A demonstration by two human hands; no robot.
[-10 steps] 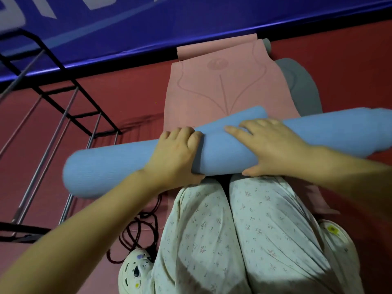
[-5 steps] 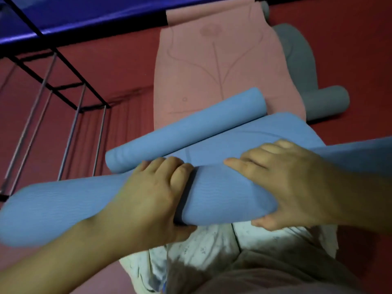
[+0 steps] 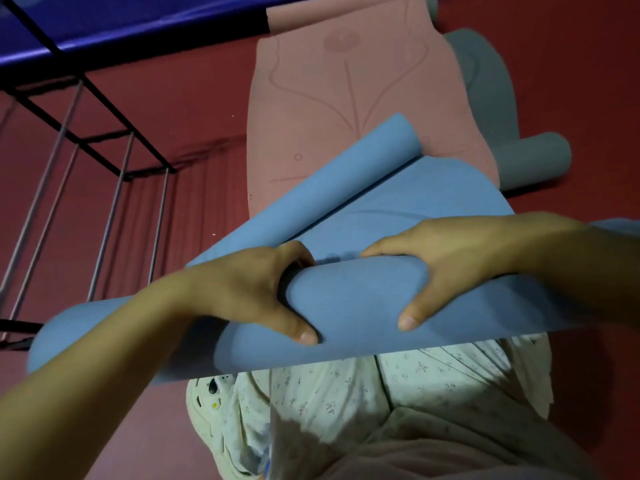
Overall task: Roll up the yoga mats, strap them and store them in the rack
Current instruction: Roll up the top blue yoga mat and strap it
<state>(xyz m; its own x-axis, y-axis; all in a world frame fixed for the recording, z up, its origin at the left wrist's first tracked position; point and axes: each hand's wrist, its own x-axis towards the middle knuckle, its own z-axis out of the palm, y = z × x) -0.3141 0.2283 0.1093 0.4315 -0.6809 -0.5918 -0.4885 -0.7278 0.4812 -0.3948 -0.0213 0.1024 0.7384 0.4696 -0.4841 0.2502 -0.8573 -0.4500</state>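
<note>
red floor | blue wall padding (perhaps a banner) | white shoe

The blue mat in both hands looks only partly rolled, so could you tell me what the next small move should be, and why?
Probably roll the near roll forward. Both the left hand and right hand grip the blue mat, yet a flat stretch still lies between it and the curled far end, and no strap is on it.

A blue foam yoga mat, partly rolled, lies across the person's lap, with the left hand and right hand side by side on the roll. Its far curled end rests on a flat pink yoga mat on the red floor. A grey rolled mat lies right of the pink mat; a black metal rack stands at the left.
</note>
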